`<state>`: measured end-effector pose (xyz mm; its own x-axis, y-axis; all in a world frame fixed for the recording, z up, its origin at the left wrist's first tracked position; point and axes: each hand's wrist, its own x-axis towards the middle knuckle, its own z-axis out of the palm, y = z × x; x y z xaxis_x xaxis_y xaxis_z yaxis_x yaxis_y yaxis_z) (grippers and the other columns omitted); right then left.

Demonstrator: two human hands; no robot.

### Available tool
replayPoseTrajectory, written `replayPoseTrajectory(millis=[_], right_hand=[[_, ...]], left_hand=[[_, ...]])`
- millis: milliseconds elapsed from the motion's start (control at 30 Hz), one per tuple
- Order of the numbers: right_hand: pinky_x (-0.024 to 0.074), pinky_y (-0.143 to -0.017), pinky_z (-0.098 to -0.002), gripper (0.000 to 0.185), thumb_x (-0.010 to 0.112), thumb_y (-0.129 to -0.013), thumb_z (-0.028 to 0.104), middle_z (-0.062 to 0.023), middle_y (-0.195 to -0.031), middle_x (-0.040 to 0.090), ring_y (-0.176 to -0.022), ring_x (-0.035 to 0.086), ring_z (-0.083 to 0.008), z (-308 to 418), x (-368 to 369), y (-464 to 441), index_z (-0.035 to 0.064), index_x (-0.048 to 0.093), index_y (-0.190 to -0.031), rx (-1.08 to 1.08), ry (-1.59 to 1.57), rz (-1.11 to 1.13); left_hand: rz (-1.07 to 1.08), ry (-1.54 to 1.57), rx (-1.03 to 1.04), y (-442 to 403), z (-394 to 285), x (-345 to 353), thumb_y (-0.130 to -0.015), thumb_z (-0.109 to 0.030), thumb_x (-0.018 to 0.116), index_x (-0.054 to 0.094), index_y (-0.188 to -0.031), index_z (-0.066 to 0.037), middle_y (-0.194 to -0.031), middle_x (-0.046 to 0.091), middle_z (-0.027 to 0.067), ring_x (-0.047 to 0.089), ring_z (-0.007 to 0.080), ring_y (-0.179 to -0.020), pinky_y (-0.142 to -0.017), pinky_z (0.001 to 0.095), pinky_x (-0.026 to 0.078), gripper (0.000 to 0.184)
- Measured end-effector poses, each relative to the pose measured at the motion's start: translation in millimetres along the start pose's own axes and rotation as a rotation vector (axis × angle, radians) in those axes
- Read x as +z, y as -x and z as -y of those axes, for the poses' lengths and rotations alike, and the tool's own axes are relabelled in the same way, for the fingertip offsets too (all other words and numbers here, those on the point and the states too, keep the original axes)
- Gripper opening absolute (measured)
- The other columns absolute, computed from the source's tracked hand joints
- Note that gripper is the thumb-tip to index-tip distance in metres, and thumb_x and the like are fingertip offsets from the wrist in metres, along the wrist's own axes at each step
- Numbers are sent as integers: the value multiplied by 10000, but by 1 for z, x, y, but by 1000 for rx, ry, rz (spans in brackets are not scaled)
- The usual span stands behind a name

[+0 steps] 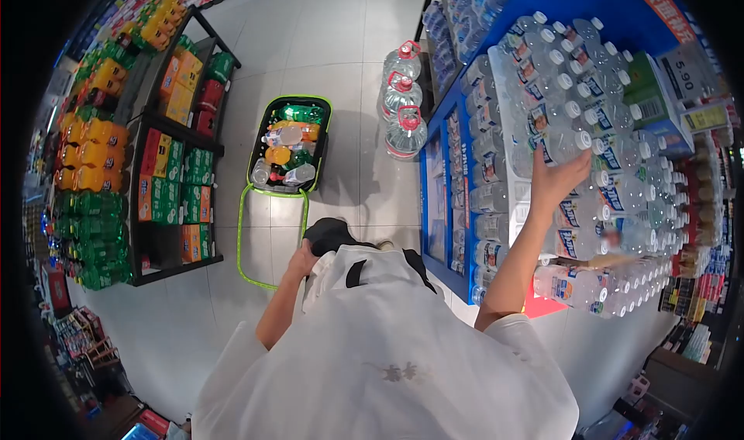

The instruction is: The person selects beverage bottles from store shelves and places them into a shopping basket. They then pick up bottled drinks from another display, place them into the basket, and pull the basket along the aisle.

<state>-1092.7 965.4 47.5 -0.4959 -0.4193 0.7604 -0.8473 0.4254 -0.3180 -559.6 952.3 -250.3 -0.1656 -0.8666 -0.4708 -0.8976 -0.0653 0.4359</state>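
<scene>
Basket [321, 144], black with green rim, one, on pale tiled floor [333, 21]; landmark for all places below.

Handle [241, 242], green loop, one: joined to the basket's near end and extending toward the person.

Left hand [301, 261]: at the near side of the basket, on the handle; grip closed about the handle's right side.

Right hand [559, 178]: well to the right of the basket, over a clear bottle [564, 140] with white cap and printed label. Grip: thumb and fingers on either side of this bottle; whether they press on it, cannot tell.

Basket contents: green bottle [304, 114] at the far end; clear bottle with pale cap [287, 135] about the middle; further drinks in orange, green and clear, packed together.

Water jugs [403, 136], three, red handles: on the floor right of the basket, in a row.

Blue rack [439, 267]: right of the basket, past the jugs; many clear bottles in rows.

Dark shelf [143, 244]: left of the basket; cartons within, orange bottles [93, 155] and green bottles [89, 233] on its outer side.
</scene>
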Motion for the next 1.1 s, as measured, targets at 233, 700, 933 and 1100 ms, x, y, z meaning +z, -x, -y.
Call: replayPoseTrajectory(millis=[233,700,933,1100], right_hand=[[390,-1023,-478,884,849,-669,147,-242,-1316,435,-1235,441,-379,17,5,12,-46,337,-1363,221,-45,-47],[517,-867,-372,512,626,-785,150,-148,-1114,628,-996,636,-271,211,125,85,-19,501,-1252,1199,-1507,377],[501,-904,-409,723,602,-801,484,-169,-1213,552,-1042,590,-292,384,168,51,-4,457,-1314,1495,-2139,843],[497,-894,-473,895,625,-762,583,-220,-1305,452,-1038,559,-368,442,204,41,-8,358,-1379,1717,-2471,998]], left_hand=[[176,525,-62,-19,-34,-9,-749,-596,666,646,-1067,66,-1069,648,289,623,420,-1031,-869,456,488,734],[642,554,80,-193,37,-106,-786,-225,607,645,-1095,66,-1076,664,187,645,264,-929,-804,356,516,426],[788,878,-223,-245,67,-167,-858,-221,585,569,-1221,35,-1214,584,146,603,230,-1048,-852,338,511,444],[798,982,-214,-242,55,-201,-858,-180,619,551,-1228,56,-1137,624,133,628,209,-999,-848,332,520,444]])
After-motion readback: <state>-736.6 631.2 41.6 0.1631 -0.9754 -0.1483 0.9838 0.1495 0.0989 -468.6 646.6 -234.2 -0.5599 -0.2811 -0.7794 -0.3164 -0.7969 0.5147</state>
